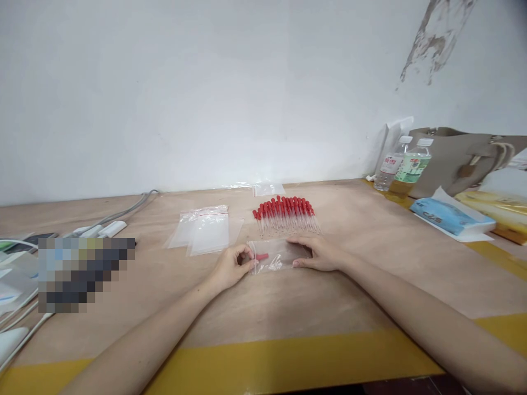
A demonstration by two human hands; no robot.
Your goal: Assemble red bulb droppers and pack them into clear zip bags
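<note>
Clear plastic, a small bag [276, 256], lies flat on the wooden table [288, 307] between the person's two hands, near the middle of the scene. Inside it, towards its left end, sits a dropper [262, 256] with a red bulb.

The left hand [230, 267] is at the bag's left edge, fingers curled in and pinching the plastic there between thumb and fingertips. The right hand [319, 253] rests on the bag's right end, fingers held close together and laid flat, pressing the plastic to the table.

Just beyond the bag, further from the person, lies a row of droppers [285, 215] packed side by side, red bulbs at the far end and clear stems pointing near. To their left is a loose stack of empty bags [206, 230], and another clear bag [267, 189] lies by the wall.

Far right, two bottles [405, 162] stand against the wall beside a beige handbag [457, 159], with a blue tissue pack [450, 218] a little nearer. On the left edge are white cables [119, 211] and plugs. A yellow strip [288, 362] runs along the near table edge.
</note>
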